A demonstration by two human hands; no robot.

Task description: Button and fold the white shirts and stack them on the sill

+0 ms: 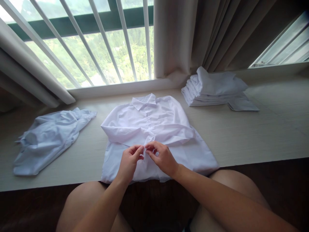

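A white long-sleeved shirt (135, 120) lies front side up before me, its collar toward the window and its hem at the ledge's front edge. Both sleeves are folded inward across the body, and their cuffs meet near the middle. My left hand (129, 161) pinches white cloth between thumb and fingers at the shirt's lower centre. Right beside it, my right hand (163, 158) pinches the same bit of cloth, fingertips nearly touching those of the left. Whether this is a cuff or the front placket, and any button there, is hidden by the fingers.
A crumpled white garment (51, 138) lies on the left of the pale ledge (270, 135). At the back right stands a stack of folded white clothes (214, 88). Behind are a barred window (106, 48) and grey curtains (173, 38). My knees are below the front edge.
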